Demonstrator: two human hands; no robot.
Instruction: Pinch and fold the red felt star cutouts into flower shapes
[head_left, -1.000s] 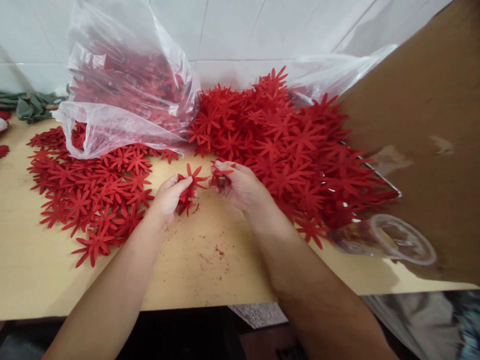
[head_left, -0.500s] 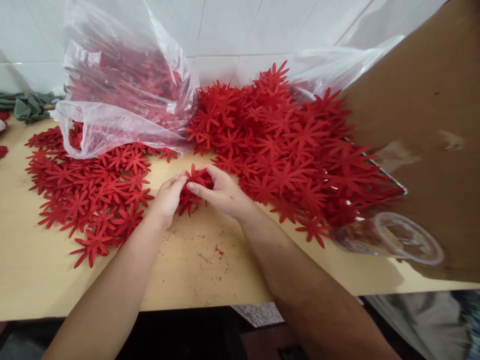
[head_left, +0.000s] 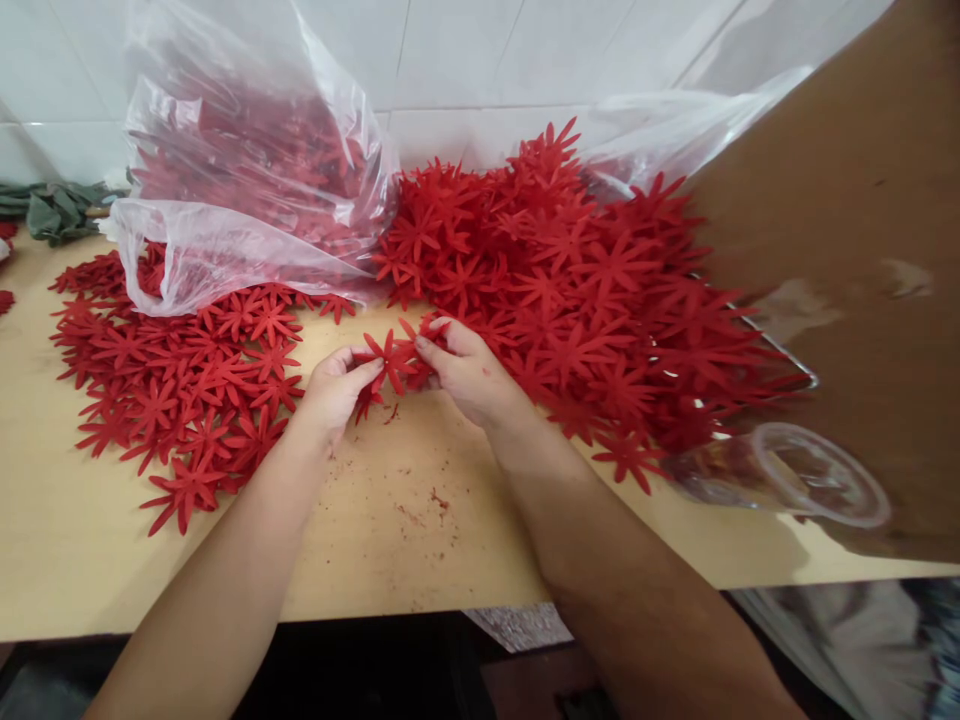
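Note:
Between my hands, low over the table, are red flower-shaped cutouts with narrow petals. My left hand (head_left: 339, 388) pinches a red flower cutout (head_left: 389, 362) between thumb and fingers, its petals spread toward the right. Closed on another red flower cutout (head_left: 420, 352), my right hand (head_left: 466, 368) sits just beside it; how many pieces it holds is hidden by the fingers. A loose pile of the same flowers (head_left: 154, 405) lies left of my left hand. To the right and behind my right hand rises a bigger heap (head_left: 592, 290).
A clear plastic bag (head_left: 247, 170) full of red flowers stands at the back left. On the right are a tilted cardboard box (head_left: 840, 250) and a clear plastic cup (head_left: 817, 475) lying on its side. Red crumbs dot the table (head_left: 375, 560). Green fabric (head_left: 64, 212) lies far left.
My hands have moved apart, the right one shifting slightly to the right. The bunched red flowers between them are now spread, with one flower facing up at my left fingers.

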